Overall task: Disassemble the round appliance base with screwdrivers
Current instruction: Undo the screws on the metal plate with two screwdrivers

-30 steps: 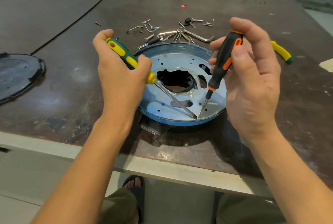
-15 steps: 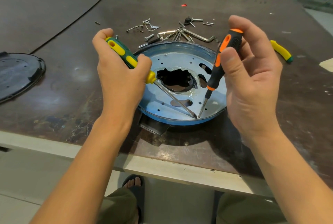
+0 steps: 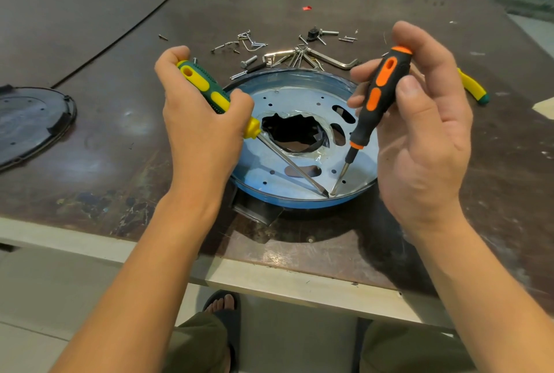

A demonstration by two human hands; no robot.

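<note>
Gripped a green-and-yellow screwdriver in the clenched left hand. Pinched a black-and-orange screwdriver between the thumb and fingers of the right hand. Met both tips at the near inner rim of the round blue base, close to the front edge of the table. Had loose screws just behind it and a black cover well off to the left.

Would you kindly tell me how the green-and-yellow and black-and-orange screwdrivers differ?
The green-and-yellow screwdriver slants low on a long shaft; the black-and-orange screwdriver stands steeper on a shorter one. The left hand wraps the former; the right hand pinches the latter. Both tips meet on the round base.
</note>
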